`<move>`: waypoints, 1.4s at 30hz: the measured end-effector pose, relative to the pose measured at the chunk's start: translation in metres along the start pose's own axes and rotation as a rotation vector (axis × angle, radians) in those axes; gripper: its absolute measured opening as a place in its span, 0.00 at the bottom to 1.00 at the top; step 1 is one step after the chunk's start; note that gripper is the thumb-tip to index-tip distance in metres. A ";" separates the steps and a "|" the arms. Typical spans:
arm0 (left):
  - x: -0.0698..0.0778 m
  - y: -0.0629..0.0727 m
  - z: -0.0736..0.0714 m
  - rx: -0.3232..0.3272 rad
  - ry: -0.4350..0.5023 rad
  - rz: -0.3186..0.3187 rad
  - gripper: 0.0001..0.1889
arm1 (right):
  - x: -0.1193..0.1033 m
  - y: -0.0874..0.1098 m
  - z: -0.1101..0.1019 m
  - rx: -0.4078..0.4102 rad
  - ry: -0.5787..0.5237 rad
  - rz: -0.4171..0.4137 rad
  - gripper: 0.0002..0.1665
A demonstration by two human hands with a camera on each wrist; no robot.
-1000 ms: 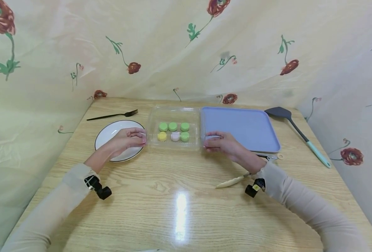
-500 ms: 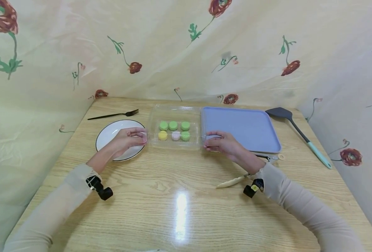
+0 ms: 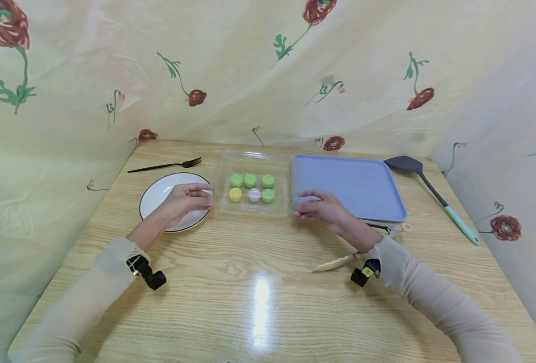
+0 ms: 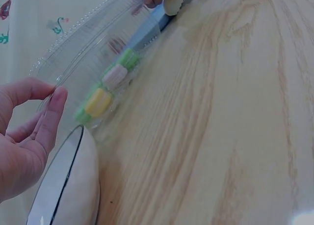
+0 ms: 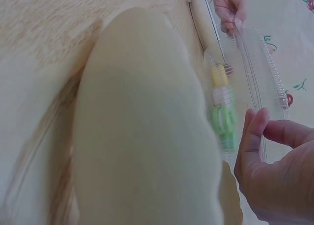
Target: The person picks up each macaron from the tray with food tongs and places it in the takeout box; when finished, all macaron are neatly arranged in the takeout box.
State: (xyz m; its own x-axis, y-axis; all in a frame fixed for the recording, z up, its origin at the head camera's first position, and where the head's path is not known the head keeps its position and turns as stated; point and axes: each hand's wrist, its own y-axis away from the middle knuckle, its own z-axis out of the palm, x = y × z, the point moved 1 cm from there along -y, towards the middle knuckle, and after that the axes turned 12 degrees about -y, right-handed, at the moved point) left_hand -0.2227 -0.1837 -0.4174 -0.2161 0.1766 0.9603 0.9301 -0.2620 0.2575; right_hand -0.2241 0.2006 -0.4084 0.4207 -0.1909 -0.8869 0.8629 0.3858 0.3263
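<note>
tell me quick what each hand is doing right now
Left hand: pinching the left edge of the clear plastic box.
Right hand: pinching the right edge of the same box.

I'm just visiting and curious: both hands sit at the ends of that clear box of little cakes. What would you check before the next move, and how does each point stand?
1. Left hand on the left end of the clear plastic box: ok, fingertips pinch its edge.
2. Right hand on the right end: ok.
3. Lid closed: cannot tell.
4. Six small cakes sit in two rows inside: ok.
5. White plate close by, left of the box: ok.
6. Blue tray bare, right of the box: ok.
</note>
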 end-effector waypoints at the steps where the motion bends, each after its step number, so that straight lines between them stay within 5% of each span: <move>1: 0.001 0.000 0.001 0.003 -0.002 0.000 0.28 | 0.000 0.000 -0.001 -0.005 -0.001 -0.003 0.31; 14: 0.002 -0.005 0.006 0.037 -0.003 -0.043 0.27 | -0.008 0.001 0.003 0.002 0.014 -0.024 0.18; 42: -0.003 -0.009 -0.001 -0.012 -0.082 0.004 0.28 | -0.011 -0.007 -0.001 0.014 0.143 0.036 0.32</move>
State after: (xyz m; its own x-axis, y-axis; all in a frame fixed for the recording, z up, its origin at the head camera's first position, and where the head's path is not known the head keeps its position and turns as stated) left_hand -0.2311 -0.1832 -0.4223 -0.1872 0.2527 0.9492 0.9272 -0.2736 0.2557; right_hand -0.2351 0.2012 -0.4010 0.4084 -0.0463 -0.9116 0.8520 0.3778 0.3625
